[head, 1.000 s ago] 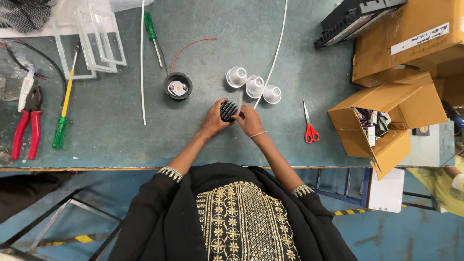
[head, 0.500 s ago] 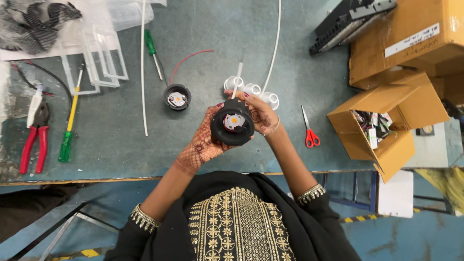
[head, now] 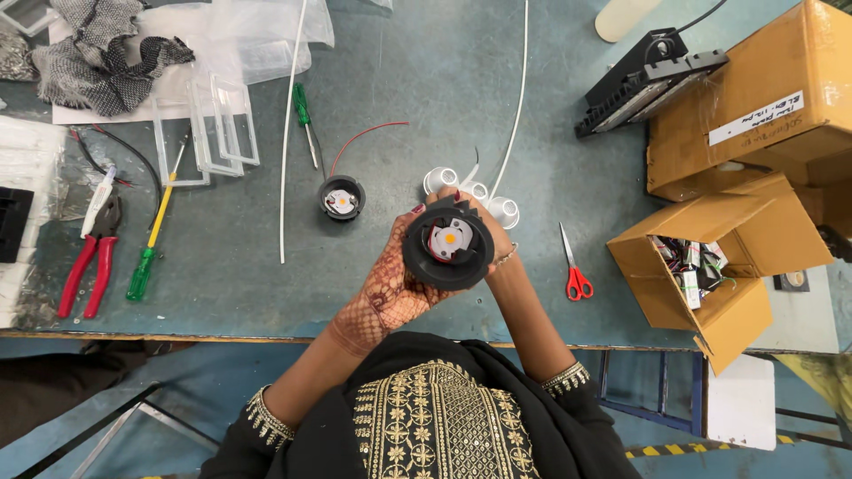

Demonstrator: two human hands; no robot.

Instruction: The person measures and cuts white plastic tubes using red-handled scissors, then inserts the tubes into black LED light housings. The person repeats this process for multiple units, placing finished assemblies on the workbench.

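Both arms are bent and lifted up close to the chest. The left hand (head: pixel 390 288) has dark red patterns drawn on its back, and its fingers curl around something round from the left side. The right hand (head: pixel 490 232) is mostly hidden behind it, with fingertips showing at the top. The two hands sit close together.

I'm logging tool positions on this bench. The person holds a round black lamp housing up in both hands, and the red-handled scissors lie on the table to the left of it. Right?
Not quite. In the head view the red-handled scissors lie to the right of the round black lamp housing, not the left. The rest holds: the left hand and right hand hold it up above the table.
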